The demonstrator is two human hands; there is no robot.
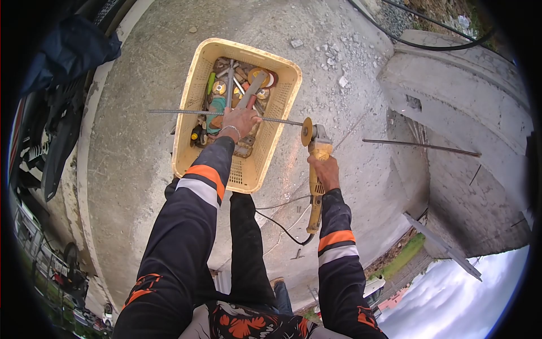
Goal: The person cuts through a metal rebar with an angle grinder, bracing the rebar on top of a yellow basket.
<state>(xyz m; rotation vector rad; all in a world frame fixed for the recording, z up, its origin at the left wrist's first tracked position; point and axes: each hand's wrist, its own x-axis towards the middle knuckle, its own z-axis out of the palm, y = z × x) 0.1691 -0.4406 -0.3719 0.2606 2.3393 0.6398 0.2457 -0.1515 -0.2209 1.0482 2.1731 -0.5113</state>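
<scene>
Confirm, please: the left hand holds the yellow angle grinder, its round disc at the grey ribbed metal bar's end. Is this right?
Wrong hand: the head view shows the right hand holding the yellow angle grinder. Its round yellow disc is indeed at the end of the grey ribbed metal bar.

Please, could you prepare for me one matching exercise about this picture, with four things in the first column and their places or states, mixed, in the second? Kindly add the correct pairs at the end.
Things
1. Crate
2. Grinder
3. Rod over the crate
4. Cord

Places or states
A. Gripped by the left hand
B. Black and curved
C. Has several discs inside
D. Held in the right hand

Right pairs: 1-C, 2-D, 3-A, 4-B
</scene>
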